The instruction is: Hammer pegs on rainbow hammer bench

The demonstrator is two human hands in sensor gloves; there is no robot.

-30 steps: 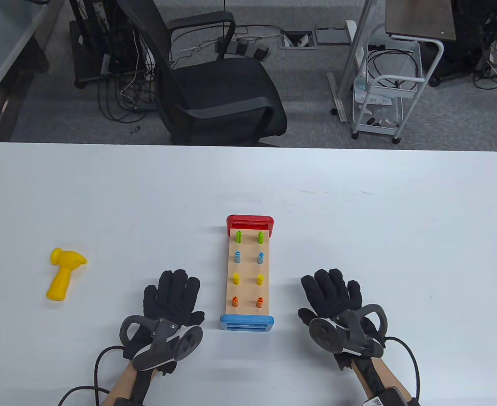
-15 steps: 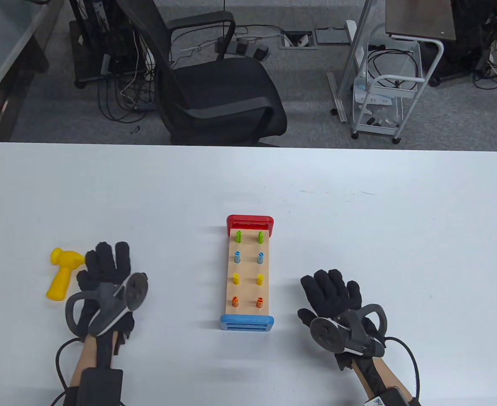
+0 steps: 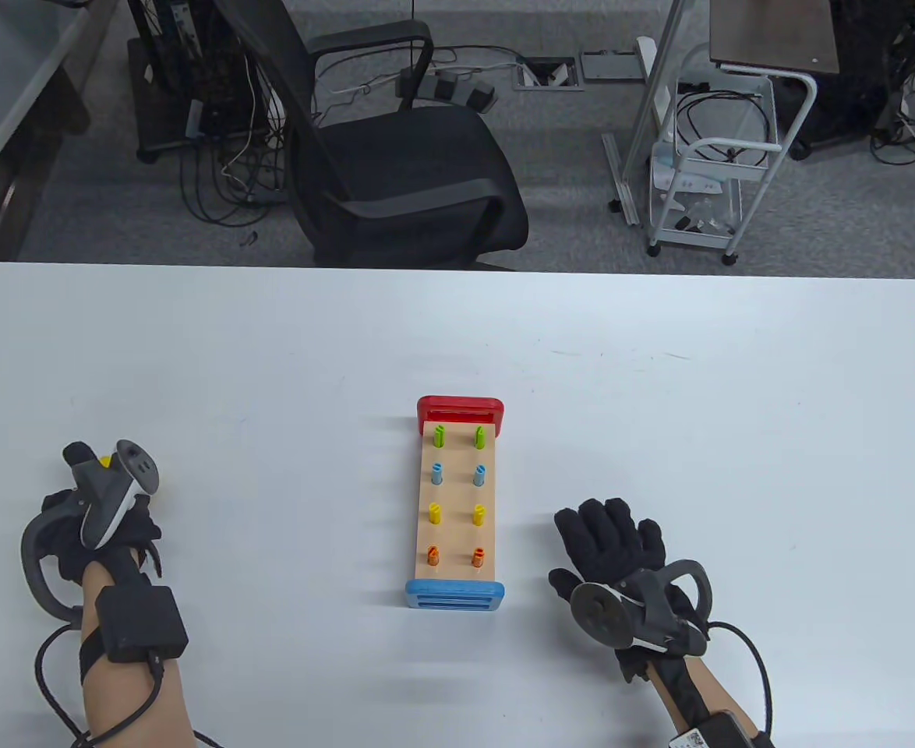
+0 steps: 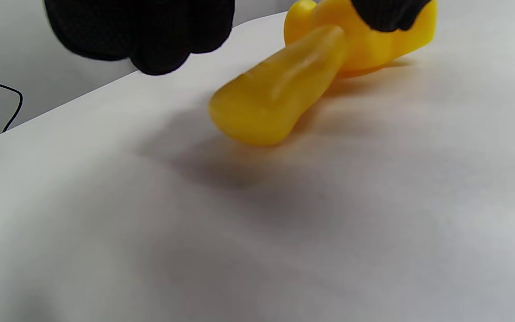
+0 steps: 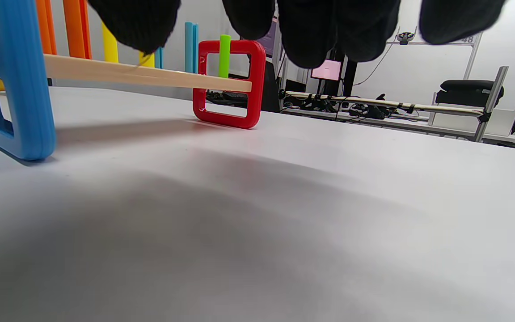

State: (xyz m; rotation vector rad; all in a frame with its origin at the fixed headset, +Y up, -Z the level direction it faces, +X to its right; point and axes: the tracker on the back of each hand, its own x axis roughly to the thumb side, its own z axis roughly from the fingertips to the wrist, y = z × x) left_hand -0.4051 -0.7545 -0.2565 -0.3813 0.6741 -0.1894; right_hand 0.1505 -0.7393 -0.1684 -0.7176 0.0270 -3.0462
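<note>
The rainbow hammer bench [image 3: 457, 499] lies mid-table, red end far, blue end near, with pairs of green, blue, yellow and orange pegs [image 3: 436, 513] standing up from its wooden board. The yellow toy hammer [image 4: 284, 89] lies on the table at the far left. My left hand [image 3: 87, 487] is over it and hides most of it in the table view. In the left wrist view one fingertip [image 4: 387, 13] touches the hammer head and the other fingers [image 4: 141, 36] hang beside the free handle. My right hand [image 3: 609, 538] rests flat and empty on the table, right of the bench [image 5: 16, 89].
The white table [image 3: 699, 436] extends far beyond the bench on all sides. A black office chair [image 3: 403, 171] and a white cart [image 3: 707, 187] stand beyond the far edge. Glove cables trail off the near edge.
My left hand has moved from beside the bench leftward to the hammer and now covers it. The right hand, the bench and the hammer have not moved.
</note>
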